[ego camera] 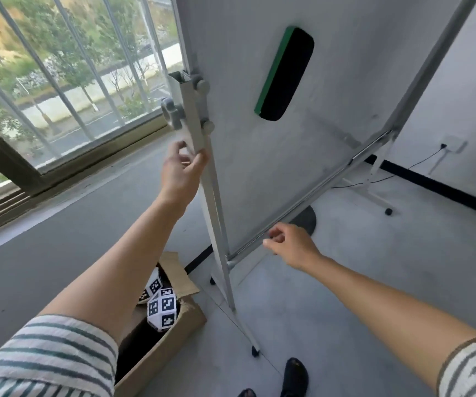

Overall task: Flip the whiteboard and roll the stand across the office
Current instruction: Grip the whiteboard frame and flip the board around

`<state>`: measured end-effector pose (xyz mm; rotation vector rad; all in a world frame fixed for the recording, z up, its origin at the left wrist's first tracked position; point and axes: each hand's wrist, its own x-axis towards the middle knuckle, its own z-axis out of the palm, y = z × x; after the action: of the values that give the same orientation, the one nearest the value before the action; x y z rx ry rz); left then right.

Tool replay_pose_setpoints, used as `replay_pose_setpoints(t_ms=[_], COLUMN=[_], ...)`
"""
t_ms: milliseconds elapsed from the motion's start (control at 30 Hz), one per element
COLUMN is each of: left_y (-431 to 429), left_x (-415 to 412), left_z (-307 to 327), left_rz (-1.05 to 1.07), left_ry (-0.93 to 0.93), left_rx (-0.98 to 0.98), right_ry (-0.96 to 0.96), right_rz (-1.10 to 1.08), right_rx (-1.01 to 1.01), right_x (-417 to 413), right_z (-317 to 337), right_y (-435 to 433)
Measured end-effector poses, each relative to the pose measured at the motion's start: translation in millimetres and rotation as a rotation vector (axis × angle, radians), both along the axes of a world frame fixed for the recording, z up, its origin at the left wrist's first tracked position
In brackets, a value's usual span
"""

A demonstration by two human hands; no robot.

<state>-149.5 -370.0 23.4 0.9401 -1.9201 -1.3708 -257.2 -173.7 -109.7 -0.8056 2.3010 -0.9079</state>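
The whiteboard (331, 67) fills the upper middle of the head view, tilted on its grey metal stand (216, 219). A green and black eraser (285, 73) clings to its face. My left hand (180, 170) is wrapped around the left upright of the stand, just under the grey locking knob (170, 111). My right hand (291, 243) hovers at the board's lower edge rail (331, 179), fingers loosely curled, holding nothing I can see. Black casters (255, 352) sit on the floor below.
An open cardboard box (173, 336) holding black-and-white patterned cubes (162, 309) stands by my left arm. A large window (59, 81) runs along the left. A wall socket (454, 143) with a cable is at the right. My feet (294, 376) are near the stand's base.
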Motion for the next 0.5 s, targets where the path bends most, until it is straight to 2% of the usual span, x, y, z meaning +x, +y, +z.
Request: replay_pose_setpoints(t_ms=[67, 133, 333, 500], left_y=[17, 41, 119, 176], left_x=[14, 27, 36, -3], left_z=[-30, -58, -103, -113], left_rz=[0.059, 0.028, -0.322, -0.417], left_ry=[-0.112, -0.185, -0.421, -0.466], left_rx=[-0.015, -0.003, 0.169, 0.229], right_ry=[-0.052, -0.092, -0.209, -0.260], right_rz=[-0.080, -0.160, -0.381, -0.536], right_rx=[-0.006, -0.026, -0.125, -0.198], right_x=[0, 0, -8, -37], right_z=[-14, -25, -32, -33], right_y=[34, 67, 165, 254])
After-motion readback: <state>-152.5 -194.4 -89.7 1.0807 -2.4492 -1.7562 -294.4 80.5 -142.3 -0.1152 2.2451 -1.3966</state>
